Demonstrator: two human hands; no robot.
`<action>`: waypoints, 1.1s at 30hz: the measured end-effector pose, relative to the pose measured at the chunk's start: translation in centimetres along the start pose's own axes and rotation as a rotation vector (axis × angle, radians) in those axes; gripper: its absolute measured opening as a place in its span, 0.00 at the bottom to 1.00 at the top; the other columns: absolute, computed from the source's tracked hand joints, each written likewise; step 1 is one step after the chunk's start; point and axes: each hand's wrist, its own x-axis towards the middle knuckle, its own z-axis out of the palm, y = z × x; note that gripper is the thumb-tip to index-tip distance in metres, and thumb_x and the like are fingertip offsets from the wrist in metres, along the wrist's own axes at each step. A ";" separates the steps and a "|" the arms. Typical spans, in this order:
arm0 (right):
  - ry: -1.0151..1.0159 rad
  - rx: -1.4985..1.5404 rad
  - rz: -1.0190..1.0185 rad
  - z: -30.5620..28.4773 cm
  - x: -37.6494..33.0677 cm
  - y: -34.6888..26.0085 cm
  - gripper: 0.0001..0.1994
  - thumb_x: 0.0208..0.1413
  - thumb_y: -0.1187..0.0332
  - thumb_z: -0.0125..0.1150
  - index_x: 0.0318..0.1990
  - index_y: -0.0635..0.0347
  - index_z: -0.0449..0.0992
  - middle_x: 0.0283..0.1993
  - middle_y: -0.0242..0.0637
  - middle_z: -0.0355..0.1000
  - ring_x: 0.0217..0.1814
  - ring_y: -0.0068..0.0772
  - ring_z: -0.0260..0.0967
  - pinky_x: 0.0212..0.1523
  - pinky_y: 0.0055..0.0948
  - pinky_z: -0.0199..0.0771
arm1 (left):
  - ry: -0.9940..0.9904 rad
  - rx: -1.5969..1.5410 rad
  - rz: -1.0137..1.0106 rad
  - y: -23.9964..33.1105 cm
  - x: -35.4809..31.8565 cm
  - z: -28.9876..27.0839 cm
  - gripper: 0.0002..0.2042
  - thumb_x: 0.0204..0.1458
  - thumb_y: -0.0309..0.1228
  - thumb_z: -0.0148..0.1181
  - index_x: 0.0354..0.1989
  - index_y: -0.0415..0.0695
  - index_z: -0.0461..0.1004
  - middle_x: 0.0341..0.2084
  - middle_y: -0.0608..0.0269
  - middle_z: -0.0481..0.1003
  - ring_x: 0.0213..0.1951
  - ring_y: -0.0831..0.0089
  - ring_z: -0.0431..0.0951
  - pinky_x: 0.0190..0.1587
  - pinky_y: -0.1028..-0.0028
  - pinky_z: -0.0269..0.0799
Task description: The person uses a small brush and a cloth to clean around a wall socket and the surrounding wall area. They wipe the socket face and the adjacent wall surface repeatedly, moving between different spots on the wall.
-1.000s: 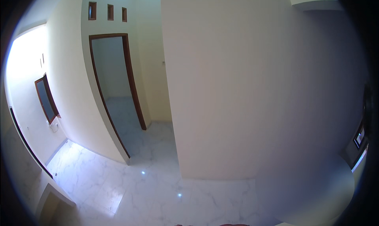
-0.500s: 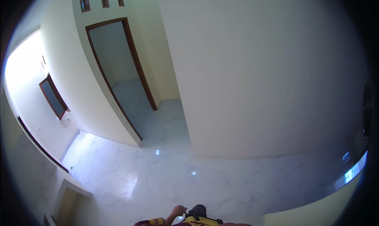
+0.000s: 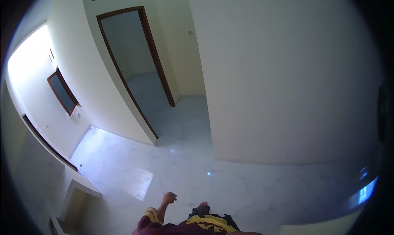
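My left hand point(image 3: 170, 197) hangs over the pale marbled floor point(image 3: 197, 190), out in front of my body at the lower middle. Its fingers look loosely curled, and no object shows in them. The left arm comes from a dark red and yellow sleeve point(image 3: 151, 215). Beside the hand, to its right, a bare foot point(image 3: 204, 204) shows below dark clothing. My right hand is out of view; only a thin strip of skin appears at the lower edge.
A brown-framed doorway point(image 3: 143, 56) opens ahead to the left. A large plain wall point(image 3: 287, 79) fills the right side. Far left are a brown-framed window point(image 3: 62, 91) and a bright passage. A low pale ledge point(image 3: 84, 187) stands at lower left, another pale edge point(image 3: 320, 226) at lower right.
The view has shifted, so the doorway sits higher and further right. My left hand has swung up and left in the picture, away from my body. A bare foot has come into sight.
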 end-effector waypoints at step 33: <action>-1.530 0.066 -0.010 63.1 -16.7 -33.0 0.11 0.68 0.72 0.57 0.54 0.66 0.75 0.45 0.42 0.76 0.43 0.34 0.73 0.45 0.36 0.74 | 0.081 -1.408 0.385 21.5 8.6 -32.6 0.22 0.71 0.43 0.40 0.56 0.43 0.78 0.76 0.46 0.58 0.77 0.54 0.54 0.75 0.55 0.51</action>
